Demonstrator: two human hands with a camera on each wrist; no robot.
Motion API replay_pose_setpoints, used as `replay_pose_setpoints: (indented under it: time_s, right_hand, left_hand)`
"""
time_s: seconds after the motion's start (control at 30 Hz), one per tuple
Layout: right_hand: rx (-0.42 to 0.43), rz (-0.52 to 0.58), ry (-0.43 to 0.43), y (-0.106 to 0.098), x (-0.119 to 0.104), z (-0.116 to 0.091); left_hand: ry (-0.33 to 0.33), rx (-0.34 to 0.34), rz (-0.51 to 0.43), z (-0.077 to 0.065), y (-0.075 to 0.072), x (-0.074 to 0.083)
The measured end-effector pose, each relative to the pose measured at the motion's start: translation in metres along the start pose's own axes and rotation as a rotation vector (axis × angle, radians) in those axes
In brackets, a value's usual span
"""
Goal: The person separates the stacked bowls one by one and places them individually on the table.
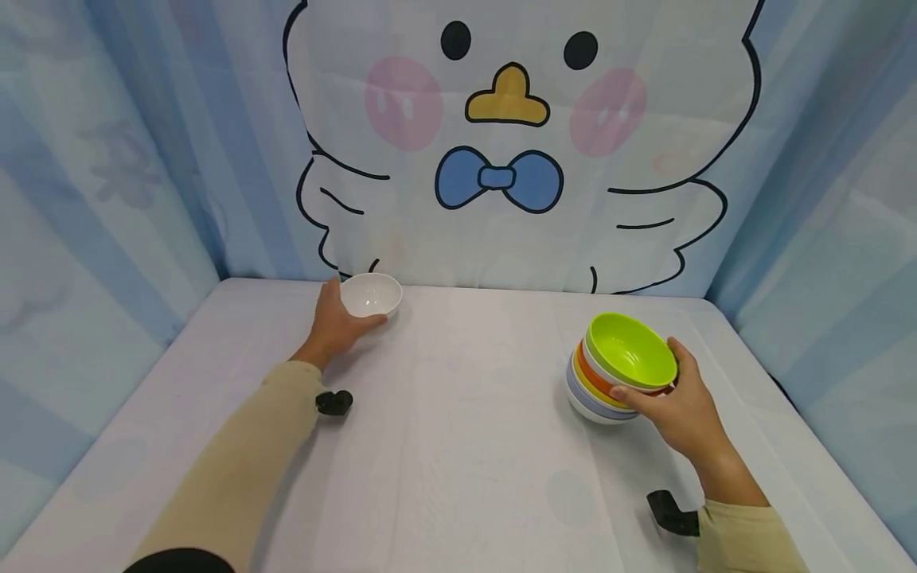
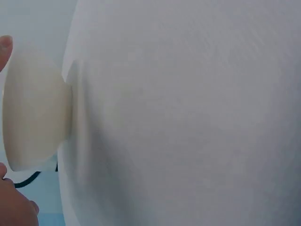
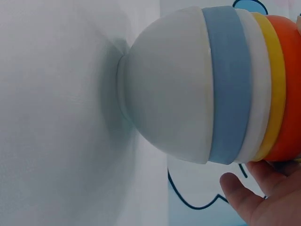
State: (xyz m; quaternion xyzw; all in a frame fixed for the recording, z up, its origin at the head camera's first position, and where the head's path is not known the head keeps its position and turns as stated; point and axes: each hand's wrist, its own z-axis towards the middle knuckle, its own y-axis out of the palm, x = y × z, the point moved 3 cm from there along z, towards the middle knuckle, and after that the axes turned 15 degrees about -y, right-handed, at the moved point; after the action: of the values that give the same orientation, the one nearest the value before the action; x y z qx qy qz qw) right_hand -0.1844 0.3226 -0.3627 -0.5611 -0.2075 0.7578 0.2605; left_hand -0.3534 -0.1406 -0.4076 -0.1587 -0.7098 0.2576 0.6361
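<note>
At the far left of the table, my left hand (image 1: 342, 322) holds a small white bowl (image 1: 372, 293), its thumb and fingers spread round the sides. The left wrist view shows this bowl (image 2: 35, 110) upright at the tabletop, with fingertips (image 2: 5, 42) by its rim. On the right, my right hand (image 1: 677, 402) grips the upper part of a stack of nested bowls (image 1: 602, 398), thumb in front and fingers at the far side. A lime green bowl (image 1: 630, 350) tops the stack. Orange, yellow, pale blue and white bowls (image 3: 169, 84) sit beneath it.
A white cloth covers the table (image 1: 473, 446). Behind it hangs a curtain (image 1: 501, 247) printed with a cartoon face and blue bow tie. Blue and white curtains (image 1: 86, 239) enclose both sides. Black wrist mounts (image 1: 334, 403) stick out from both sleeves.
</note>
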Motion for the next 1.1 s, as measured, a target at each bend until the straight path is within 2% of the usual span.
replay_pose_setpoints:
  time_s: [0.1, 0.17, 0.37, 0.5, 0.8, 1.1]
  right_hand:
    - [0.006, 0.018, 0.0, 0.001, 0.001, 0.0]
    - [0.01, 0.026, -0.004, 0.001, 0.002, -0.002]
    - [0.017, 0.005, -0.045, 0.002, 0.006, -0.005]
    - [0.015, 0.001, -0.062, 0.003, 0.007, -0.003]
    - [0.03, 0.023, -0.024, 0.005, 0.008, -0.001]
    - [0.031, 0.003, -0.065, 0.006, 0.006, -0.002]
  left_hand:
    - [0.011, -0.012, 0.008, -0.007, -0.002, 0.015]
    - [0.025, -0.044, -0.008, -0.013, 0.003, 0.03]
    - [0.105, -0.162, -0.035, -0.036, 0.027, 0.077]
    - [0.158, -0.234, -0.049, -0.052, 0.045, 0.103]
    - [0.276, -0.382, -0.019, -0.082, 0.083, 0.141]
    - [0.316, -0.481, -0.003, -0.104, 0.114, 0.169]
